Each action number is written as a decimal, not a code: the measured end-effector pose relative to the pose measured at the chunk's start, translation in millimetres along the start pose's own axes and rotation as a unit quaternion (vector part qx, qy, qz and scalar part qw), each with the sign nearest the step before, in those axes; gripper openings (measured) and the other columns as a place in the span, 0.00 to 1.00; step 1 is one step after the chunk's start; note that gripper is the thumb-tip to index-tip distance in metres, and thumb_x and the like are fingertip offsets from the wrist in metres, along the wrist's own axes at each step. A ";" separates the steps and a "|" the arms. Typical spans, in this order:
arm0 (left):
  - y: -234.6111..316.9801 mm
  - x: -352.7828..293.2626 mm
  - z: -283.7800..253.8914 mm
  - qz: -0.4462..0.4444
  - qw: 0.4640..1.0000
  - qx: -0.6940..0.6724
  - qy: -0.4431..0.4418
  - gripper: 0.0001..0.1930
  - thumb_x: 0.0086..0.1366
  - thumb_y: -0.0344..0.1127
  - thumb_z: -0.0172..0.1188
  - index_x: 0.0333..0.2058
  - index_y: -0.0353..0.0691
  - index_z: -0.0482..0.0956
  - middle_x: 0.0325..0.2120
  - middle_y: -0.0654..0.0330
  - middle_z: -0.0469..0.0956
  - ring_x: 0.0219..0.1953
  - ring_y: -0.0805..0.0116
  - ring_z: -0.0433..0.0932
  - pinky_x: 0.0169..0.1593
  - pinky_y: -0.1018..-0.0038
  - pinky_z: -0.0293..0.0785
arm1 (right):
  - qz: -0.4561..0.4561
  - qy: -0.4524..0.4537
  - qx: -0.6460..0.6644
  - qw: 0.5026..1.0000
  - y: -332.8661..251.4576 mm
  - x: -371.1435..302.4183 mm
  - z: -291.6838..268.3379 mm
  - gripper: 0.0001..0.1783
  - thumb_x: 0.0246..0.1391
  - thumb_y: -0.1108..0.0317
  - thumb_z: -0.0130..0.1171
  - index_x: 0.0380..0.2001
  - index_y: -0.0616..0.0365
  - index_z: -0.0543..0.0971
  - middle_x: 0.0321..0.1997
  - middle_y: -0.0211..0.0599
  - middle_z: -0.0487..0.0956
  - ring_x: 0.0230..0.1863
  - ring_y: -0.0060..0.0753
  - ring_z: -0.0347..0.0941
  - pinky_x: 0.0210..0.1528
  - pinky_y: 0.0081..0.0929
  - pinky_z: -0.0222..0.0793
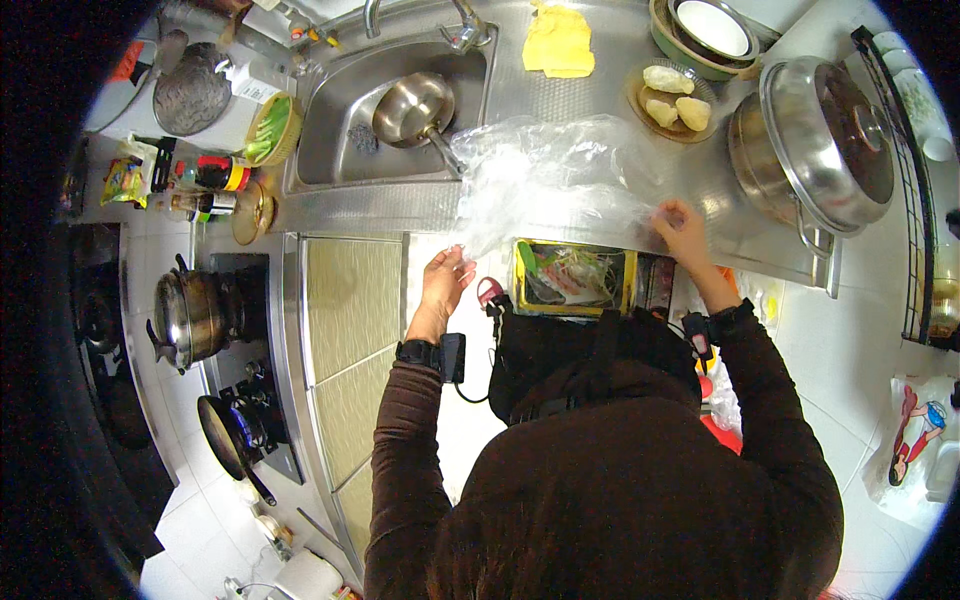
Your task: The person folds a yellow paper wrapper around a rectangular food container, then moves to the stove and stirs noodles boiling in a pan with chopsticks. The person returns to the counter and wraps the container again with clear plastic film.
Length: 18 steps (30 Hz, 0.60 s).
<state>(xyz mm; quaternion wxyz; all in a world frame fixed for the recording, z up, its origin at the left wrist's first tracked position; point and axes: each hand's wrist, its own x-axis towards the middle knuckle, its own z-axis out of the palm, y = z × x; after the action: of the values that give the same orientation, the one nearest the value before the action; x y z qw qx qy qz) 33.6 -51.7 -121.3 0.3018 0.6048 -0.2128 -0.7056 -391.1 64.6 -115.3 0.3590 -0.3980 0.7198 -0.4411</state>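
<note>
A clear, crinkled plastic bag (560, 165) is spread between my hands, over the front of the steel counter. My left hand (446, 285) has its fingers curled together at the bag's near left corner. At the right corner, my right hand (682, 232) pinches the film between thumb and fingers. Below the counter edge, between my forearms, stands an open bin (631, 282) with a yellow rim, holding green and pale scraps. The bag's far part lies on the counter beside the handle of a steel pan (412, 108).
The pan sits in the sink (325, 150). Behind the bag lies a yellow cloth (558, 42). A plate (645, 108) with pale peeled pieces and a large lidded steamer pot (770, 140) stand on the right. Left are bottles, a green basket (290, 135) and a stove with a pot (188, 315).
</note>
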 end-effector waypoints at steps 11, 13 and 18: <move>44.5 0.8 17.7 0.118 0.993 -0.007 -0.003 0.08 0.68 0.35 0.60 0.30 0.40 0.76 0.16 0.68 0.68 0.14 0.79 0.60 0.19 0.82 0.57 | 0.006 0.001 0.450 0.893 -17.0 -2.7 -67.8 0.10 0.58 0.75 0.56 0.43 0.56 0.76 0.41 0.31 0.77 0.40 0.24 0.71 0.44 0.22 0.67; 48.1 -3.2 27.0 0.115 0.993 -0.006 -0.024 0.08 0.69 0.35 0.59 0.32 0.38 0.77 0.16 0.68 0.68 0.14 0.79 0.60 0.19 0.81 0.56 | 0.005 0.028 0.433 0.901 -21.6 -6.5 -70.6 0.08 0.60 0.73 0.56 0.43 0.56 0.77 0.38 0.28 0.76 0.36 0.21 0.70 0.41 0.21 0.66; 47.0 -12.8 59.8 0.116 0.986 0.054 -0.102 0.09 0.69 0.35 0.58 0.37 0.34 0.79 0.15 0.68 0.68 0.14 0.79 0.61 0.19 0.82 0.56 | 0.054 0.050 0.154 0.985 -40.9 -23.6 -57.9 0.08 0.62 0.66 0.58 0.41 0.56 0.81 0.37 0.26 0.80 0.33 0.18 0.70 0.38 0.18 0.67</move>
<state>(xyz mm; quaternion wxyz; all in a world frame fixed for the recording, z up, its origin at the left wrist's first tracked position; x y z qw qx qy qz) -16.2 -81.0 -70.2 0.3249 0.5161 -0.3495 -0.7113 -420.8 93.8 -53.3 0.4030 -0.2763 0.6807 -0.5459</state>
